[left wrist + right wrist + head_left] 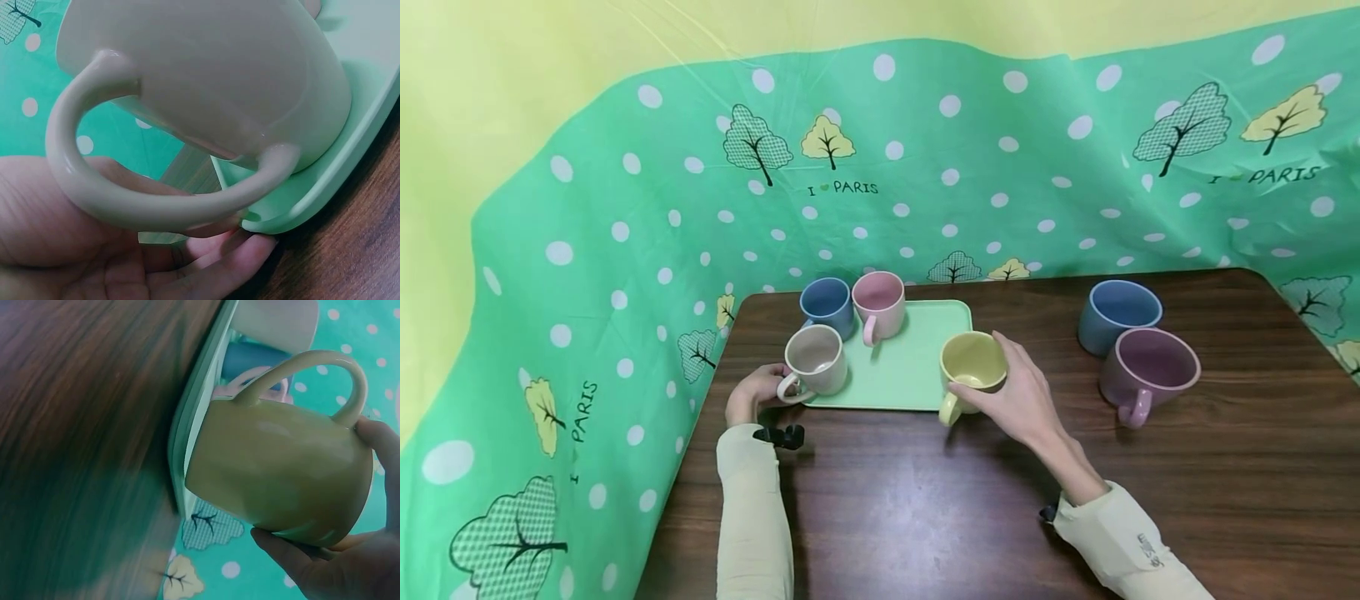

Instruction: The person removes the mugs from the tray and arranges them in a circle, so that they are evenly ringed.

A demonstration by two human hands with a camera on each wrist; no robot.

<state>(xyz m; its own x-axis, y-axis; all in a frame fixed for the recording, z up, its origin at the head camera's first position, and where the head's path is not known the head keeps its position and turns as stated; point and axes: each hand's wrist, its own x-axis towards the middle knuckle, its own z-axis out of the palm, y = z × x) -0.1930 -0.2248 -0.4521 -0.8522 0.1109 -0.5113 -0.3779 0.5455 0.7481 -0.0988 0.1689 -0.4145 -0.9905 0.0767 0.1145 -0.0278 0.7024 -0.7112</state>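
My right hand grips a yellow mug by its body near the rim, thumb on the near side, over the right front part of the green tray. In the right wrist view the yellow mug is close to the tray's edge; whether its base touches is hard to tell. At the tray's left front corner, my left hand pinches the rim, as the left wrist view shows. Just above those fingers juts the handle of a grey-white mug, which stands on the tray. Behind it are a blue mug and a pink mug.
Farther right on the dark wooden table stand a larger blue mug and a purple mug, close together. A green and yellow patterned cloth hangs behind the table and down its left side.
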